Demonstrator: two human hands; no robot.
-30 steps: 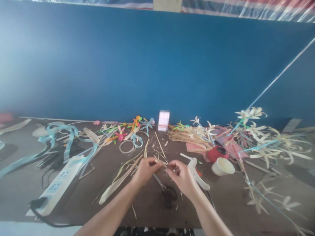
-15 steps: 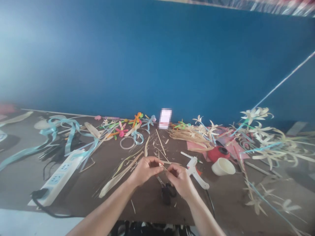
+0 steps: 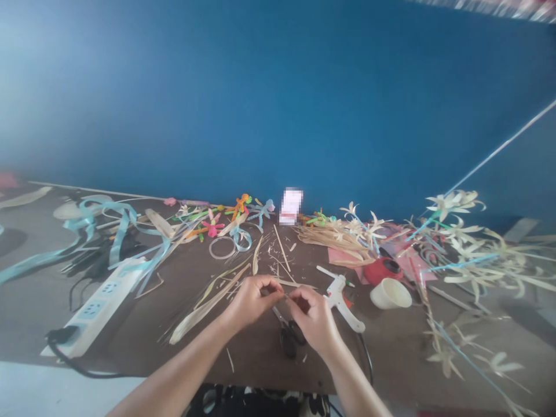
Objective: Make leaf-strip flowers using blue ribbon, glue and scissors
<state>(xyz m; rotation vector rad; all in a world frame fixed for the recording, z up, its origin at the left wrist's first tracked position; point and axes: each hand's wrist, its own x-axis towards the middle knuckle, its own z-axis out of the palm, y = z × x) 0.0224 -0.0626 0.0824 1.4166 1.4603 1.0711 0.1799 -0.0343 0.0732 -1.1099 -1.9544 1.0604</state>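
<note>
I'm seeing both forearms coming in from the bottom edge, hands meeting at lower centre over the brown table [image 3: 260, 365]

Left hand [image 3: 249, 301] is pinching a thin straw strip [image 3: 285, 295] between thumb and forefinger, grip narrow. Right hand [image 3: 313, 318] is pinching the other end of the same strip, fingers curled in tight. The strip is sitting in the small gap between the two hands, just above the table. It's too thin for me to read more

Black-handled scissors [image 3: 286, 339] are lying right under the hands, partly covered by the right one. Long pale leaf strips [image 3: 204, 307] are running diagonally from beside the left hand toward lower left. A white glue gun [image 3: 343, 298] is lying on its side just right of the right hand

A power strip [image 3: 98, 301] with a black cable is lying at lower left. A white cup [image 3: 390, 293] is standing right of the glue gun, with a red round object [image 3: 382, 269] just behind it

Further back, blue ribbon [image 3: 117, 231] is looping across the left of the table, coloured flowers [image 3: 212, 226] are lying mid-table, and a straw bundle [image 3: 334, 237] is lying right of centre. Pale straw flowers [image 3: 456, 202] are spreading over the right of the frame

A blue wall [image 3: 278, 104] is filling the upper half
</note>
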